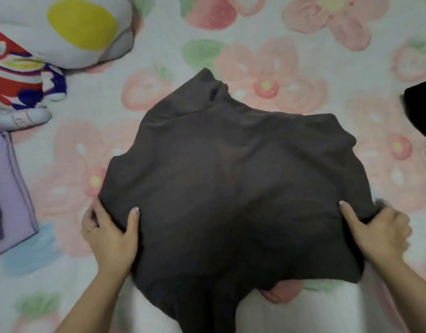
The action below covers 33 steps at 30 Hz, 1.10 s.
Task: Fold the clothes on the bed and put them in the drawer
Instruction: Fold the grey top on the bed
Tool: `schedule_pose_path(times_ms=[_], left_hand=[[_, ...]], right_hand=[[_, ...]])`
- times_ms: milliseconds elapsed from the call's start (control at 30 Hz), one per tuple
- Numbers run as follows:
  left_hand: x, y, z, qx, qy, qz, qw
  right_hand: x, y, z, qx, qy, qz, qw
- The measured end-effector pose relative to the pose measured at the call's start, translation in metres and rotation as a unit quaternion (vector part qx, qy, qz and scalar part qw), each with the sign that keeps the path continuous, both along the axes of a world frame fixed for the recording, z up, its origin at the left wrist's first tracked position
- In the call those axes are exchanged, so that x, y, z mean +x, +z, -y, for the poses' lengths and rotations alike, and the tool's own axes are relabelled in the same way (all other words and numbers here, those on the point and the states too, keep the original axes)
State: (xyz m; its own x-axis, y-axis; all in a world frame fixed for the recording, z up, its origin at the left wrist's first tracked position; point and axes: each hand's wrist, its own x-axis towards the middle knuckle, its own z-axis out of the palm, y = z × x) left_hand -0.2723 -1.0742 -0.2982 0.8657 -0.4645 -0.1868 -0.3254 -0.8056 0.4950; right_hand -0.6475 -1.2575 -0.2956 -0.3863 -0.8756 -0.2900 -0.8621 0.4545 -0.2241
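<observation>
Black thing (422, 106) at right edge, lilac garment (13, 200) at left, both cropped.

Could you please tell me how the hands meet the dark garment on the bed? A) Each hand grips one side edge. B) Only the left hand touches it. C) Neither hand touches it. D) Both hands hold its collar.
A: the left hand grips the left edge of the dark garment, thumb on top, and the right hand grips the right edge.
</observation>
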Motion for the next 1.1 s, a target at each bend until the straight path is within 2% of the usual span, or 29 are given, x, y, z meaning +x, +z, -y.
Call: schedule_pose_path(times_ms=[133, 233, 300, 333, 433, 533, 667, 733, 800, 900, 967, 1033, 1100], left_hand=[[0.026, 0.009, 0.010, -0.055, 0.042, -0.042, 0.997], [0.032, 0.007, 0.023, -0.032, 0.032, -0.051, 0.998], [0.030, 0.006, 0.018, -0.036, 0.052, -0.051, 0.997], [0.025, 0.006, 0.011, -0.044, 0.076, -0.053, 0.995], [-0.007, 0.006, -0.018, -0.057, 0.131, -0.100, 0.985], [-0.058, 0.010, -0.042, -0.082, 0.090, -0.173, 0.977], [-0.090, 0.008, -0.066, -0.159, -0.001, -0.224, 0.961], [-0.093, 0.013, -0.074, -0.177, 0.017, -0.215, 0.960], [-0.104, 0.020, -0.080, -0.190, 0.038, -0.247, 0.950], [-0.136, 0.031, -0.091, -0.162, -0.020, -0.320, 0.933], [-0.148, 0.035, -0.100, -0.123, -0.046, -0.356, 0.925], [-0.143, 0.037, -0.109, -0.118, -0.024, -0.395, 0.911], [-0.126, 0.045, -0.110, -0.148, 0.050, -0.468, 0.870]], right_hand=[[-0.013, 0.008, 0.004, 0.075, 0.004, 0.141, 0.987], [-0.015, 0.015, 0.009, 0.057, 0.051, 0.145, 0.986], [-0.026, 0.020, 0.007, 0.017, 0.006, 0.136, 0.991], [-0.032, 0.024, 0.004, 0.015, -0.036, 0.167, 0.985], [-0.042, 0.024, -0.015, 0.097, -0.145, 0.328, 0.928], [-0.032, 0.023, -0.040, 0.170, -0.152, 0.387, 0.894], [-0.035, 0.024, -0.057, 0.098, -0.153, 0.377, 0.908], [-0.039, 0.025, -0.065, 0.080, -0.159, 0.371, 0.912], [-0.036, 0.026, -0.072, 0.108, -0.155, 0.365, 0.912], [-0.030, 0.026, -0.082, 0.158, -0.171, 0.379, 0.895], [-0.033, 0.028, -0.086, 0.158, -0.180, 0.386, 0.891], [-0.041, 0.031, -0.085, 0.134, -0.194, 0.392, 0.889], [-0.043, 0.036, -0.082, 0.115, -0.205, 0.399, 0.886]])
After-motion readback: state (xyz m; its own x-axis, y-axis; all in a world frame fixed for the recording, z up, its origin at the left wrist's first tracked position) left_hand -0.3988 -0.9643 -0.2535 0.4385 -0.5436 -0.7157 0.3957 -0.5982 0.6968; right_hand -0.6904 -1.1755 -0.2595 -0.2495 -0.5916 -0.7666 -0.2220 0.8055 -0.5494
